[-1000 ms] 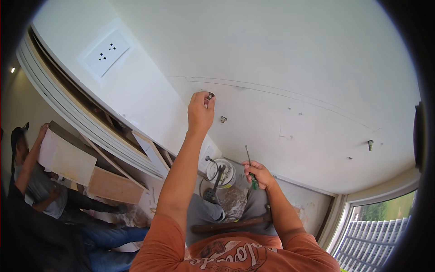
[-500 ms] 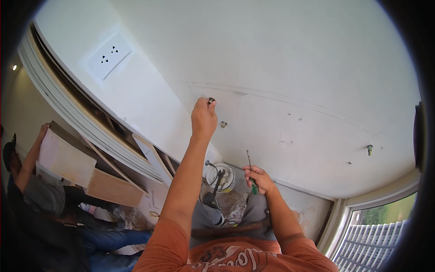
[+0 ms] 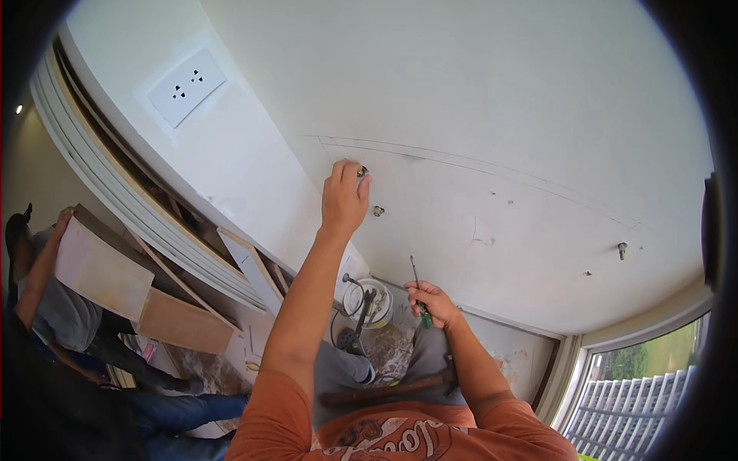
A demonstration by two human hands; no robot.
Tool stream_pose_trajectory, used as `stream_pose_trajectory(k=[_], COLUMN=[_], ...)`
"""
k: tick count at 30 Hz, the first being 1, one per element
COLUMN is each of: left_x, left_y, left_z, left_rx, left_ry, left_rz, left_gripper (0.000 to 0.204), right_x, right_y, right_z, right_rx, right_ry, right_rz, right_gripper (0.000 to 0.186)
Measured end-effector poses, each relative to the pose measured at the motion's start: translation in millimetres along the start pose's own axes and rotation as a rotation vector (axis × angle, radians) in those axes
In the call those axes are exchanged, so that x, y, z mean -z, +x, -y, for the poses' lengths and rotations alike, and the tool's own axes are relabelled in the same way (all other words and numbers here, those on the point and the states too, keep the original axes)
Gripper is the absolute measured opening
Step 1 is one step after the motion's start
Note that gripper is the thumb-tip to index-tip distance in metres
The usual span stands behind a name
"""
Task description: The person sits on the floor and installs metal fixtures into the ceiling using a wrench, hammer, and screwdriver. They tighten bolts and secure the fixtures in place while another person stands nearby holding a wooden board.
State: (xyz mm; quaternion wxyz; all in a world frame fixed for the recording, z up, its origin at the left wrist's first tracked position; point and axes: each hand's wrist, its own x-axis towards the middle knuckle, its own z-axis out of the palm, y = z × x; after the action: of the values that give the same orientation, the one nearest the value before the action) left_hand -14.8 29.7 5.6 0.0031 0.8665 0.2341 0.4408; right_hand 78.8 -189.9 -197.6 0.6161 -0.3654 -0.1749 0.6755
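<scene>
**Small Round Dark-Metal Fitting [image 3: 363,171] and Slim-Shafted Screwdriver with Green Handle [image 3: 423,316]: Handling and Visibility**

Handling, left to right:

1. Left hand [image 3: 344,201]: thumb and fingers are closed around the fitting, near the smooth white wall [image 3: 477,92] and above a short, round, silvery metal stub [image 3: 378,210]. Expect the fitting to be light, rigid and hard to damage; its small, smooth rim may slip. Recommended hold: thumb opposite the first two fingers, on the outer edge.

2. Right hand [image 3: 437,303]: fingers are wrapped around the screwdriver, tip upward, well apart from the wall fittings. Expect low weight and a stiff shaft. Recommended hold: by the handle, which should offer the surer grip.

Visibility limits, left to right:

1. A co-worker in a grey shirt [image 3: 65,315] is partly lost in the dark rim.
2. The left fingers cover much of the fitting; whether it touches the wall cannot be told.
3. The right fingers hide part of the handle; the tip's shape is too small to identify.
4. Any thread on the narrow metal wall plug [image 3: 622,250] cannot be made out.
</scene>
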Motion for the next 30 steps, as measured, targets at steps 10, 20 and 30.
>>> stream_pose_trajectory(k=[10,20,30], left_x=[24,142,184], left_y=[-52,-319,-332], left_z=[-10,-93,-107], left_rx=[0.263,0.592,0.851], left_ry=[-0.294,-0.719,-0.398], left_rz=[-0.036,1.382,1.221], left_gripper=[0.029,0.039,0.047], right_x=[-14,-135,-143], right_y=[9,24,69], right_z=[-17,80,93], right_rx=[0.030,0.478,0.453], right_ry=[-0.274,-0.448,-0.205], right_rz=[-0.079,-0.059,-0.037], right_gripper=[0.039,0.047,0.048])
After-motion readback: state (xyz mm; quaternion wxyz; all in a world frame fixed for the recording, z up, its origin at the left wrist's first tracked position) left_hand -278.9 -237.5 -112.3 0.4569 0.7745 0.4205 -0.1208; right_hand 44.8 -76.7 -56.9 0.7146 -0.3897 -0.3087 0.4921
